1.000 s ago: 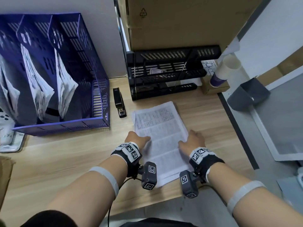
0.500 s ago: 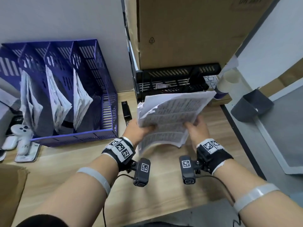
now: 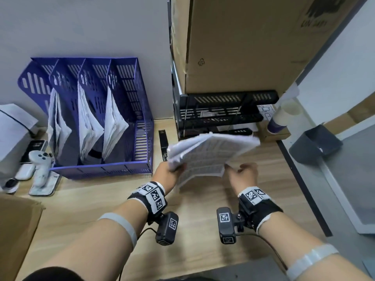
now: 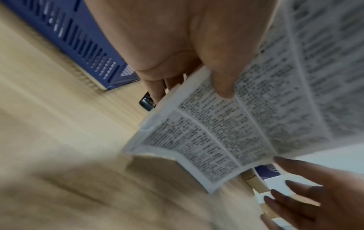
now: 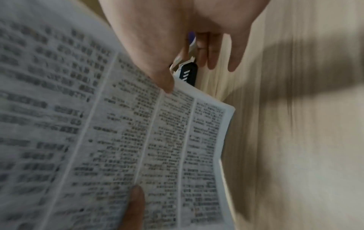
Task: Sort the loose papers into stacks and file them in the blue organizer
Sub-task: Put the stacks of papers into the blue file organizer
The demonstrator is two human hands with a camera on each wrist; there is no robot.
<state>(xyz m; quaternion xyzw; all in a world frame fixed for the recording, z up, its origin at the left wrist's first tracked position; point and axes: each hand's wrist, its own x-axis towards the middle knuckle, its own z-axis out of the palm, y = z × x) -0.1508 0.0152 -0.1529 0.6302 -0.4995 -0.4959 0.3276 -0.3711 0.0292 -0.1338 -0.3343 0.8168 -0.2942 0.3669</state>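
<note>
Pale wood desk [image 3: 85,201] against a grey wall was your work surface, and the blue organizer [image 3: 97,169] stood at its back left, with folded papers already slumped in three of its slots and the slot nearest the stapler [image 3: 163,146] showing none. You had the stack of papers [image 3: 211,155] lifted off the desk, to the right of the organizer and just in front of the black trays [image 3: 219,112].

Your left hand [image 3: 168,173] gripped the stack's left edge, thumb on the printed face and fingers curled underneath; the left wrist view showed that pinch plainly. Your right hand [image 3: 242,172] sat at the lower right corner with its fingers loosely curled. In the right wrist view its thumb [image 5: 164,80] lay against the sheet's edge while the other fingers hung free of it, so it looked to be holding nothing.

You should have judged the stack as light and floppy: it bowed between your hands and its left edge fanned into separate sheets. Held by one edge alone, loose pages like that would probably sag and slide against each other. A firmer hold would have been on both short edges, or one hand pinching the middle of a long edge so the stack folded into a gentle trough and stiffened. You would likely have wanted the edges squared before steering it leftward into the free slot, since a splayed corner could catch on the slotted divider.
</note>
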